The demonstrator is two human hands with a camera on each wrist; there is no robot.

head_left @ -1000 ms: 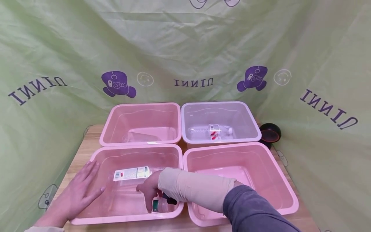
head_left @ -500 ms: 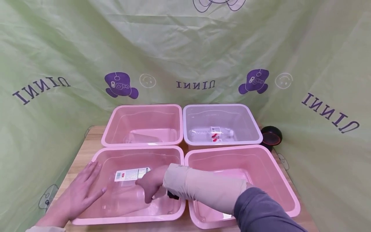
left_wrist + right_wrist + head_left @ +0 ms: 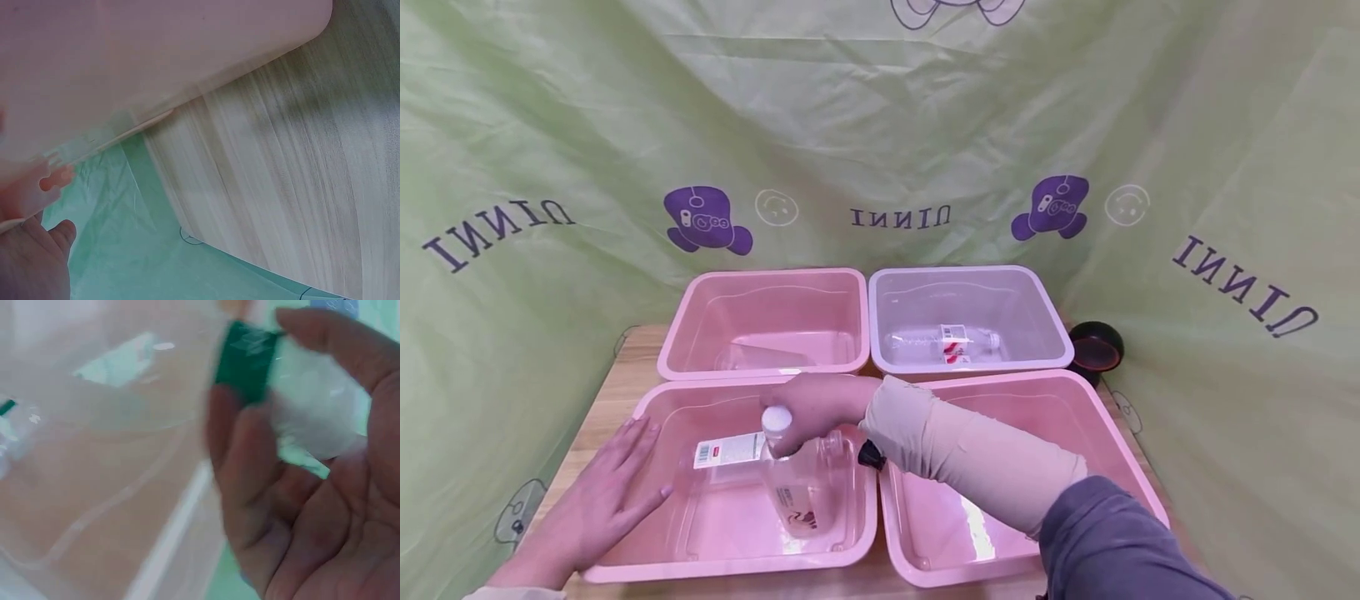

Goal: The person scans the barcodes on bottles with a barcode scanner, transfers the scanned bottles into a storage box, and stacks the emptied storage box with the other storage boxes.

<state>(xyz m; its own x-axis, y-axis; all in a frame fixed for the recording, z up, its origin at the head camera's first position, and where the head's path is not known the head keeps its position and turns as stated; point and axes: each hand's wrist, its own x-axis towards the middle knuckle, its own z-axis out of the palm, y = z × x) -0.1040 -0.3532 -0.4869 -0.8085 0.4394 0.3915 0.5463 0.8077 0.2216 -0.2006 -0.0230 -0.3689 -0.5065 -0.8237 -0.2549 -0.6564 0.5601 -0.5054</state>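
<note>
My right hand [image 3: 823,408] grips a clear plastic bottle [image 3: 793,492] with a white cap, over the front left pink bin [image 3: 730,571]. The bottle stands nearly upright, slightly tilted, with small dark print low on its side. In the right wrist view, the thumb and curled fingers of the right hand [image 3: 325,506] close round a clear piece with a green label [image 3: 249,362]. Behind the held bottle lies another clear bottle with a white label [image 3: 730,451]. My left hand [image 3: 602,492] rests on the bin's left rim, fingers extended; the left wrist view shows its thumb [image 3: 62,236].
A pink bin [image 3: 763,275] at back left holds a clear, cup-like piece. The lavender bin [image 3: 955,271] beside it holds a clear bottle with a red-and-white label [image 3: 955,343]. Another pink bin [image 3: 1112,450] stands front right. A black bowl [image 3: 1097,346] sits behind it at right.
My right hand has moved back and up from the bin's near side. The bottle lay low across the bin half a second ago and now stands nearly upright. The left hand has stayed put.
</note>
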